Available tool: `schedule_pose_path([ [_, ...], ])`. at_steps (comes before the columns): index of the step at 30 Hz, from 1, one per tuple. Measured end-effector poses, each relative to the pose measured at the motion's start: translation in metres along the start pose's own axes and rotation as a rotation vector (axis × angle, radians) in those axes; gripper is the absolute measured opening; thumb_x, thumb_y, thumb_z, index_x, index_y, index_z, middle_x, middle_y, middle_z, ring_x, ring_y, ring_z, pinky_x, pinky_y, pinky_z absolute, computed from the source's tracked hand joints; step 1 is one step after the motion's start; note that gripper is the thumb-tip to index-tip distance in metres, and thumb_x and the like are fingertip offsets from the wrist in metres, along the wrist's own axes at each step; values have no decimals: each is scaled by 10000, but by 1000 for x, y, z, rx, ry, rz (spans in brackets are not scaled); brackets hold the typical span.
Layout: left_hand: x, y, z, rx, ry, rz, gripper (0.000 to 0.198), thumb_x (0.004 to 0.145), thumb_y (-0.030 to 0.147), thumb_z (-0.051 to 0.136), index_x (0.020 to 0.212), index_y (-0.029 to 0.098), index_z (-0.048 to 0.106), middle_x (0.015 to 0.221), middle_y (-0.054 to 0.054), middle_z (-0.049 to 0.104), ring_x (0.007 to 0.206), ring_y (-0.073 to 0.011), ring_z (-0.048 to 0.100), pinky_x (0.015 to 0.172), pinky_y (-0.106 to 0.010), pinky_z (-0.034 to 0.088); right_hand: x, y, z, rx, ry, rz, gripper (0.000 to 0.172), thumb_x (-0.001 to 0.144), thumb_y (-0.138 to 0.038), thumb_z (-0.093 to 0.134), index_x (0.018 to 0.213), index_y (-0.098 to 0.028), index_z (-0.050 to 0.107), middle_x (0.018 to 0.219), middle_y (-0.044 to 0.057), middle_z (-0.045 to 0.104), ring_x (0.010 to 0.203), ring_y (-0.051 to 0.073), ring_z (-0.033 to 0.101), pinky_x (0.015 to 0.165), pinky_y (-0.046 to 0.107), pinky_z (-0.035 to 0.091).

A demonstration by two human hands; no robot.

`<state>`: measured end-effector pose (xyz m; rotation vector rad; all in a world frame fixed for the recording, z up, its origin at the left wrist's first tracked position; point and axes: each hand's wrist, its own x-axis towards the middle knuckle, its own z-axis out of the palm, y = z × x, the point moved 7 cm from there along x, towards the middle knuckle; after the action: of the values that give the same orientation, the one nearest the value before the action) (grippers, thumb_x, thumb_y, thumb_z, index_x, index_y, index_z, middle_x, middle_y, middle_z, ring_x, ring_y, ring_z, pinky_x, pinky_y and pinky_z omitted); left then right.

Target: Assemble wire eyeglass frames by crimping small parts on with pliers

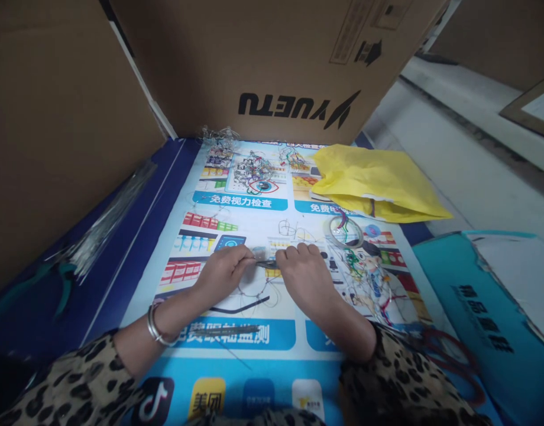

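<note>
My left hand (224,270) and my right hand (304,273) rest side by side on a printed poster (254,331) that covers the work surface. Both are closed in a pinch around a thin dark wire piece (265,262) that runs between their fingertips. A silver bracelet (155,324) sits on my left wrist. Bent thin wires (249,300) lie on the poster just below my hands, and a bundle of dark straight wires (225,331) lies nearer to me.
A roll of clear tape (345,232) and coloured wire pieces (365,275) lie right of my hands. A yellow bag (378,180) is behind them. Finished wire shapes (254,168) pile at the back. Pliers (61,281) and metal rods (106,219) lie left. Cardboard boxes (272,65) wall the back.
</note>
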<state>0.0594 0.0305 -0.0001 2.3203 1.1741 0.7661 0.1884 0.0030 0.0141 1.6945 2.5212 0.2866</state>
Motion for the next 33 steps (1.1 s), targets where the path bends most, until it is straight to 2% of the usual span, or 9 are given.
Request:
schedule_pose_path([
  [8, -2, 10, -2, 19, 31, 174, 146, 875, 186, 422, 814, 171, 554, 726, -29, 638, 686, -149, 600, 624, -251, 462, 0, 1, 3, 12, 8, -8, 97, 789, -102, 470, 803, -175, 532, 730, 69, 583, 721, 222, 491, 659, 341, 240],
  [33, -4, 16, -4, -9, -13, 291, 231, 829, 51, 368, 855, 173, 562, 808, -38, 656, 761, -149, 596, 682, -266, 466, 2, 5, 7, 54, -3, -3, 109, 780, -99, 460, 818, -169, 534, 747, 72, 597, 734, 209, 491, 671, 337, 240],
])
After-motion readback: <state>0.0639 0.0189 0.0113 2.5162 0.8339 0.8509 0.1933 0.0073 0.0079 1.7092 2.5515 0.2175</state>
